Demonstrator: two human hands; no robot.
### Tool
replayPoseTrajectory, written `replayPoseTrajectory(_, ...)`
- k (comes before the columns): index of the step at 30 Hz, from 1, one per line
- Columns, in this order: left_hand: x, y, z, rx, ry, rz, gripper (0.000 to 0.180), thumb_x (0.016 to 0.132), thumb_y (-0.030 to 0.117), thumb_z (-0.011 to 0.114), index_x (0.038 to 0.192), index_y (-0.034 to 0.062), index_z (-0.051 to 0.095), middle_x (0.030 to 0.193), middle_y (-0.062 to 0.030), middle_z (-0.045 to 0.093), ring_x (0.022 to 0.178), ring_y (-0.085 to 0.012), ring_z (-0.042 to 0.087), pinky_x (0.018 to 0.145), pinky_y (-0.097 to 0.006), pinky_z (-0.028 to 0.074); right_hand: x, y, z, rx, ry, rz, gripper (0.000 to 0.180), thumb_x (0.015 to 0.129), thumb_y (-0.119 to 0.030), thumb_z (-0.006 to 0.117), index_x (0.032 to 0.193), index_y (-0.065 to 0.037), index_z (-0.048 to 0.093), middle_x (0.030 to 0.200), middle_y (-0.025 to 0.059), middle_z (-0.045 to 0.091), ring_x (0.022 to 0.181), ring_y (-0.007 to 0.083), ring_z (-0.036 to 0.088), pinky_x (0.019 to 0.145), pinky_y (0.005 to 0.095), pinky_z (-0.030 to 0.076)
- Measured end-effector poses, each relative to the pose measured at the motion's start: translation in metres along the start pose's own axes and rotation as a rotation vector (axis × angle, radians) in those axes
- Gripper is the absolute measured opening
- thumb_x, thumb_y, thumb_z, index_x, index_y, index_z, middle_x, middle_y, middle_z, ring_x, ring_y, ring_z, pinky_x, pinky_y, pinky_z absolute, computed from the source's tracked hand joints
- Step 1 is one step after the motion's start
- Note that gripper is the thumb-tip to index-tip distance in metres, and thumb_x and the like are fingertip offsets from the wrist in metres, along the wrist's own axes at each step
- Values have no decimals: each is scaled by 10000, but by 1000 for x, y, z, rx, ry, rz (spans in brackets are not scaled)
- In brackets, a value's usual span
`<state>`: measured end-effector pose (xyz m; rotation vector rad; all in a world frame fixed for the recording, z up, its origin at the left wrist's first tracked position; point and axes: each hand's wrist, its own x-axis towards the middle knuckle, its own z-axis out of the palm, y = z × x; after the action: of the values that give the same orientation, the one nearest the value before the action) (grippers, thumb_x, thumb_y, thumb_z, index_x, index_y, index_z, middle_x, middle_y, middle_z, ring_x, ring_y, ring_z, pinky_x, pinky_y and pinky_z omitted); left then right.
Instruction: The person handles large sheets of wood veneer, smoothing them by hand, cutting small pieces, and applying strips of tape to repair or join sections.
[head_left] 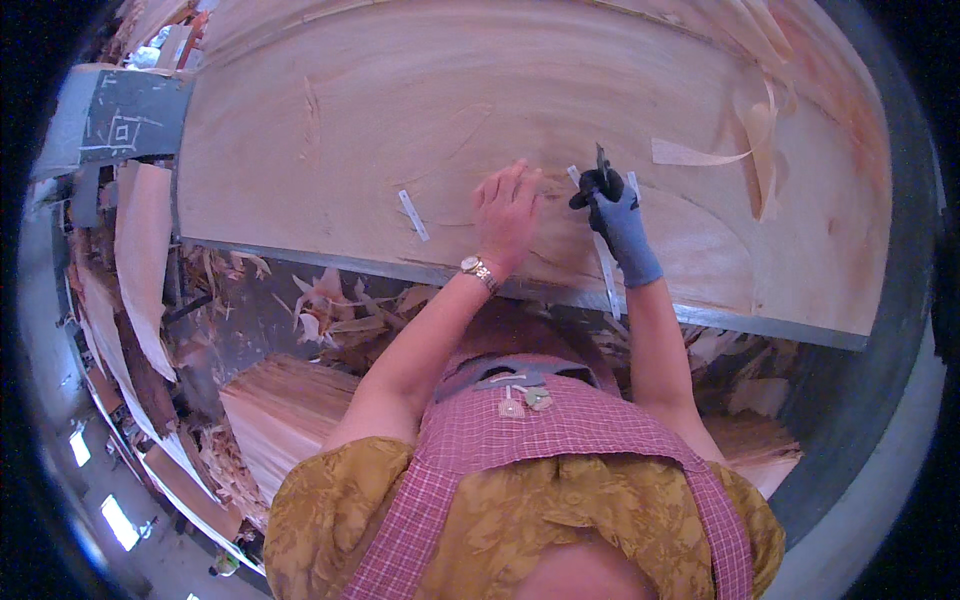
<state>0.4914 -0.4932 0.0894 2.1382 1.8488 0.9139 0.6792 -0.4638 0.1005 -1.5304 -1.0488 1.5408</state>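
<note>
A wide sheet of pale wood veneer (370, 130) covers the worktable in front of me. My left hand (508, 210) is bare, with a watch on the wrist, and rests on the veneer with its fingers stretched out. Just beside it, my right hand (615, 215), in a grey-blue glove with black fingers, is closed around a slim dark knife (601, 158) whose tip points away from me. A white tape strip (607, 275) runs from under the gloved hand over the near table edge. Left of my bare hand lies a short white tape strip (413, 215).
Curled veneer offcuts (760, 150) lie on the sheet at the right. A metal edge (330, 257) borders the table on my side. Below are wood scraps (335, 310) and a veneer stack (285, 410). Long strips (143, 255) hang at the left beside a dark green block (135, 115).
</note>
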Motion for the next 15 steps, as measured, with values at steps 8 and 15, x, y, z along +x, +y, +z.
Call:
replayPoseTrajectory(8, 31, 0, 26, 30, -110, 45, 138, 806, 266, 705, 900, 169, 681, 956, -6, 624, 976, -227, 546, 874, -409, 379, 4, 33, -19, 128, 72, 69, 145, 961, -125, 594, 1067, -47, 652, 839, 32, 680, 699, 117, 620, 611, 241, 470)
replayPoseTrajectory(15, 33, -5, 30, -177, -83, -134, 131, 819, 227, 697, 859, 111, 654, 890, -64, 624, 937, -252, 565, 850, -434, 400, 1, 30, -18, 221, 92, 72, 197, 963, -218, 637, 1079, -61, 665, 820, 23, 681, 668, 76, 570, 582, 213, 410)
